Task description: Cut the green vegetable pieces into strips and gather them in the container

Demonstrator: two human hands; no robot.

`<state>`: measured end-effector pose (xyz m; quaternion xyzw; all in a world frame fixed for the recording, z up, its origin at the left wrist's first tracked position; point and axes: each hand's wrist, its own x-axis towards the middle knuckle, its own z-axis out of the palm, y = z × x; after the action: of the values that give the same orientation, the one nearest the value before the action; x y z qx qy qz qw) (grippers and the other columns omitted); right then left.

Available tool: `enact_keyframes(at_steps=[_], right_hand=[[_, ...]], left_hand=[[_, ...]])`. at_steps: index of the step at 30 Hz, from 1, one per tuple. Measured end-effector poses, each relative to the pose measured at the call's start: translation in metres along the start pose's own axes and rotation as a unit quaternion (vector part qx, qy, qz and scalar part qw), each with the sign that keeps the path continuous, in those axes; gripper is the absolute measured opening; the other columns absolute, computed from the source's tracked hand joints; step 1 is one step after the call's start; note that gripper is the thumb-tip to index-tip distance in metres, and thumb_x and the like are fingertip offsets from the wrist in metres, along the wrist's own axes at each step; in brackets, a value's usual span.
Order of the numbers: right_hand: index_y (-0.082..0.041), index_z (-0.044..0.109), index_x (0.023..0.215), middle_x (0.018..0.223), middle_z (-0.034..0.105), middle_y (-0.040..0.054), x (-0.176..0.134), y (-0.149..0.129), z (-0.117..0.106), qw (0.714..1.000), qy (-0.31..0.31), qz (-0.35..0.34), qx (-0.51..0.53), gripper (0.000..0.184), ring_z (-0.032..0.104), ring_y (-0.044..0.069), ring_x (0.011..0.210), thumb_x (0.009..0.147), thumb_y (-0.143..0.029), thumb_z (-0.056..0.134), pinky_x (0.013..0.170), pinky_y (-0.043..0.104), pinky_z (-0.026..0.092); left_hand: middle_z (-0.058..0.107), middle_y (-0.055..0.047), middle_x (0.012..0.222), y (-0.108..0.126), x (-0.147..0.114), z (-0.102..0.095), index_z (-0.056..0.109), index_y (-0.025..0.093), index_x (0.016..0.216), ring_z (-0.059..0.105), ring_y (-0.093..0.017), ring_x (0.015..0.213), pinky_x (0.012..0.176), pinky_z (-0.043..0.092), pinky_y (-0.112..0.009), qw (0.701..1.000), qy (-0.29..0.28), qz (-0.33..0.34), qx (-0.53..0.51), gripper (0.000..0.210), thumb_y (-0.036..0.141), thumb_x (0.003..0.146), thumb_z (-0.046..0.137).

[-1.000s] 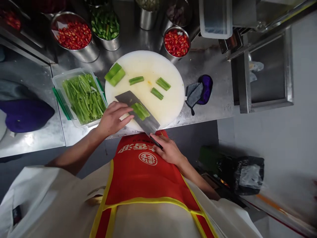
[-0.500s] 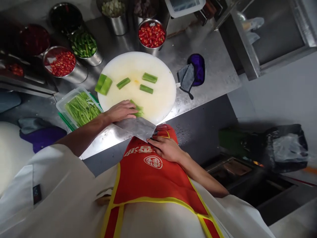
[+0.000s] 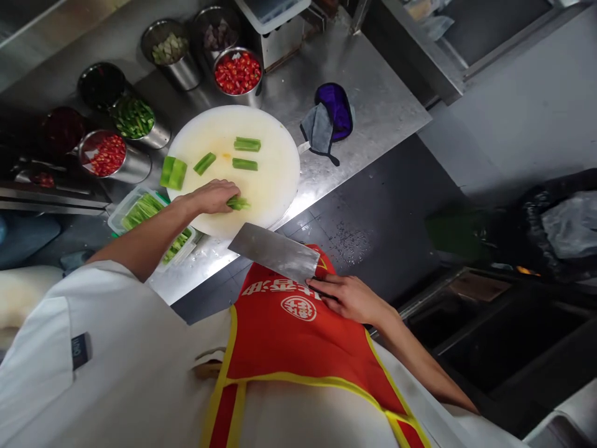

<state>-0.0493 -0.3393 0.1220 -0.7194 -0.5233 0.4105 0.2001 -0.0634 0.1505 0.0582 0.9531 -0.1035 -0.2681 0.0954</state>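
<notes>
My left hand [image 3: 217, 196] is closed over a small bunch of cut green vegetable strips [image 3: 239, 203] near the front of the round white cutting board [image 3: 275, 186]; their ends stick out past my fingers. In my right hand [image 3: 344, 297] is a cleaver [image 3: 277, 252], gripped by its handle in front of the red apron. Its wide blade points left, off the board's near edge. Farther back on the board lie three short green stalk pieces [image 3: 245, 164]. A lighter green chunk [image 3: 173, 173] sits at the board's left edge.
A plastic box of green strips [image 3: 142, 211] stands left of the board, partly behind my forearm. Metal pots hold chopped red chillies [image 3: 237, 73], more red chillies [image 3: 107, 155] and green pieces [image 3: 135, 118]. Grey and purple cloths [image 3: 336, 112] lie to the right on the steel counter [image 3: 373, 81].
The cleaver has swung away from my left hand, toward me and right, with my right hand. My left hand has drawn its fingers together around the strips. The view has shifted.
</notes>
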Motion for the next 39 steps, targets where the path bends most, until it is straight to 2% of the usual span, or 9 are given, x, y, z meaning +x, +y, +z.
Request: enact_keyframes(at_steps=[3,6,10,16,22,26,31,35,39], right_hand=[[-0.03,0.053,0.153,0.13,0.07,0.0111,-0.017,0.003,0.016,0.999,0.02,0.017,0.022,0.06,0.071,0.024,0.104,0.094,-0.018,0.053,0.087,0.035,0.055],[-0.029,0.052,0.154,0.132,0.069,0.0115,-0.027,0.005,0.028,0.998,0.04,0.027,0.037,0.061,0.071,0.024,0.107,0.094,-0.018,0.054,0.091,0.036,0.055],[-0.029,0.053,0.153,0.137,0.068,0.0109,-0.03,0.002,0.038,0.996,0.068,0.042,0.041,0.06,0.07,0.024,0.113,0.094,-0.019,0.054,0.095,0.037,0.054],[-0.024,0.055,0.152,0.133,0.071,0.0128,-0.015,-0.012,0.053,0.988,0.124,0.052,0.075,0.053,0.071,0.025,0.109,0.099,-0.025,0.051,0.092,0.037,0.056],[-0.024,0.057,0.15,0.121,0.075,0.0128,0.006,-0.035,0.074,0.967,0.213,0.075,0.115,0.049,0.073,0.023,0.099,0.102,-0.031,0.05,0.088,0.036,0.057],[-0.022,0.059,0.147,0.112,0.076,0.012,0.015,-0.052,0.09,0.954,0.245,0.119,0.128,0.047,0.073,0.023,0.092,0.102,-0.033,0.05,0.085,0.035,0.058],[-0.021,0.061,0.145,0.114,0.077,0.012,0.023,-0.069,0.11,0.934,0.285,0.147,0.158,0.047,0.073,0.023,0.094,0.101,-0.035,0.052,0.087,0.036,0.057],[-0.021,0.061,0.145,0.116,0.076,0.0124,0.029,-0.077,0.121,0.925,0.299,0.157,0.175,0.047,0.073,0.024,0.097,0.101,-0.037,0.053,0.088,0.036,0.057],[-0.021,0.06,0.146,0.123,0.075,0.013,0.032,-0.082,0.125,0.923,0.299,0.165,0.178,0.047,0.073,0.025,0.104,0.102,-0.036,0.052,0.093,0.038,0.056]], left_hand=[[0.065,-0.009,0.109,0.005,-0.002,0.0,0.067,0.023,0.107,0.058,-0.027,0.105,0.091,0.044,-0.036,1.0,0.005,0.016,0.003,0.028,0.034,0.082,0.063],[0.064,-0.009,0.114,0.008,-0.01,0.004,0.065,0.024,0.114,0.057,-0.027,0.109,0.089,0.046,-0.034,0.999,0.04,0.0,0.0,0.032,0.035,0.084,0.061],[0.064,-0.008,0.105,0.006,-0.021,0.011,0.064,0.022,0.105,0.06,-0.025,0.099,0.083,0.048,-0.034,0.995,0.081,-0.027,-0.044,0.027,0.041,0.086,0.06],[0.07,-0.007,0.098,0.001,-0.027,0.017,0.064,0.022,0.096,0.064,-0.021,0.089,0.08,0.049,-0.033,0.984,0.141,-0.029,-0.1,0.021,0.041,0.094,0.055],[0.073,-0.009,0.103,0.013,-0.039,0.032,0.069,0.024,0.104,0.066,-0.025,0.098,0.087,0.051,-0.04,0.982,0.183,0.052,0.004,0.023,0.031,0.098,0.048],[0.075,-0.012,0.109,0.018,-0.044,0.046,0.072,0.022,0.111,0.067,-0.025,0.103,0.089,0.051,-0.042,0.971,0.215,0.103,0.02,0.03,0.03,0.101,0.045],[0.076,-0.011,0.113,0.009,-0.04,0.048,0.074,0.023,0.112,0.067,-0.025,0.105,0.091,0.051,-0.042,0.961,0.253,0.114,-0.003,0.031,0.033,0.103,0.046],[0.074,-0.012,0.111,0.002,-0.034,0.047,0.075,0.024,0.113,0.065,-0.026,0.103,0.09,0.05,-0.042,0.954,0.287,0.091,-0.007,0.033,0.038,0.103,0.047],[0.074,-0.011,0.11,-0.001,-0.029,0.049,0.07,0.023,0.124,0.064,-0.025,0.1,0.089,0.049,-0.041,0.956,0.276,0.102,-0.007,0.037,0.039,0.106,0.042]])
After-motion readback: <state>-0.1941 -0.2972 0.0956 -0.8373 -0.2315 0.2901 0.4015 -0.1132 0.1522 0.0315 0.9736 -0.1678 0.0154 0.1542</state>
